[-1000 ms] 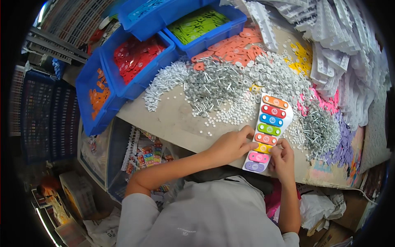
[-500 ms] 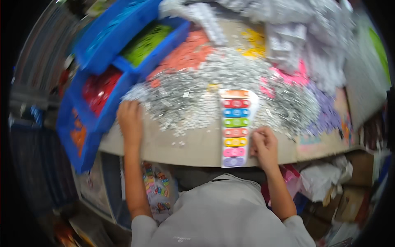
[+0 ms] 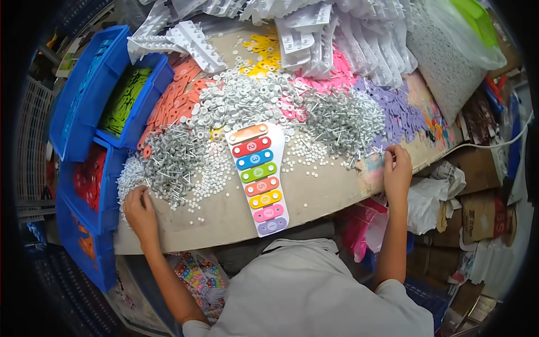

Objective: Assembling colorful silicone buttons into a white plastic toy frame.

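Observation:
A toy xylophone (image 3: 260, 180) with a white base and a column of coloured bars lies near the table's front edge, between my hands. White round caps sit on the ends of the upper bars; the pink and purple bars at the near end look different, with darker ends. My left hand (image 3: 140, 216) touches the near edge of a pile of tiny white pieces (image 3: 131, 174), fingers drawn together. At the right, my right hand (image 3: 397, 168) is raised by the table edge with curled fingers, near a heap of metal nails (image 3: 348, 126). Whatever either hand grips is hidden.
Blue bins (image 3: 115, 188) with coloured bars line the left side. Another nail heap (image 3: 174, 163), white washers (image 3: 241, 98), coral bars (image 3: 171, 98) and purple bars (image 3: 393, 109) cover the middle. White plastic bases (image 3: 359, 33) are stacked behind. A full clear bag (image 3: 443, 62) stands right.
The view has turned, shifting the table in the picture. My right hand has left the xylophone's side and moved right, beside the nail heap. My left hand stays by the tiny white pieces.

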`<state>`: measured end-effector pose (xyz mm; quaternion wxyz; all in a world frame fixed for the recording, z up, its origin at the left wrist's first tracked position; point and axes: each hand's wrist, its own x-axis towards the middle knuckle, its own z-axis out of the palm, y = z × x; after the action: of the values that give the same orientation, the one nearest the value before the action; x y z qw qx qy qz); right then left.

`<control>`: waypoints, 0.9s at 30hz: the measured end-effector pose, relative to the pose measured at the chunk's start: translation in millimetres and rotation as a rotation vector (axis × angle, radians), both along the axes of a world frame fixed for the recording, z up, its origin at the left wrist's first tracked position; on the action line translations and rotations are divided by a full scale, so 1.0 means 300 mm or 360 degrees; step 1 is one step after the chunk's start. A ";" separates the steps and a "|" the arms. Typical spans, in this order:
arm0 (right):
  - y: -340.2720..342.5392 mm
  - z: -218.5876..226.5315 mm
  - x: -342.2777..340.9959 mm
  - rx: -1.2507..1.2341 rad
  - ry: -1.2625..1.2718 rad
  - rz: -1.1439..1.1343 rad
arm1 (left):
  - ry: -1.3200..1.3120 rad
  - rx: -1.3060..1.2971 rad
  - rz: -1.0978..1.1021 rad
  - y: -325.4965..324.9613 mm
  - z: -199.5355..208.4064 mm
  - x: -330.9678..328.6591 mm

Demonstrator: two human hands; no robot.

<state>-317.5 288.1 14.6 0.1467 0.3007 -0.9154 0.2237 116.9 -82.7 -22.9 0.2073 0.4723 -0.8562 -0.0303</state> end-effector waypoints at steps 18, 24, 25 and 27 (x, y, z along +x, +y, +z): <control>-0.247 0.039 0.393 -0.0515 -0.0828 0.0562 | 0.1460 0.2245 -0.0310 0.413 0.108 -0.230; -0.326 0.015 0.531 -0.0599 -0.0972 0.1056 | 0.1525 0.2670 -0.0397 0.488 0.072 -0.312; -0.331 0.014 0.532 -0.0519 -0.0854 0.1110 | 0.1510 0.2687 -0.0399 0.486 0.064 -0.315; -0.332 0.012 0.536 -0.0435 -0.0737 0.1159 | 0.1495 0.2708 -0.0398 0.483 0.057 -0.319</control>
<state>-156.7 188.6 18.3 -0.1120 0.5231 -0.7206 0.4411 21.1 62.0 -5.9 0.1126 0.3098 -0.4229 -0.8441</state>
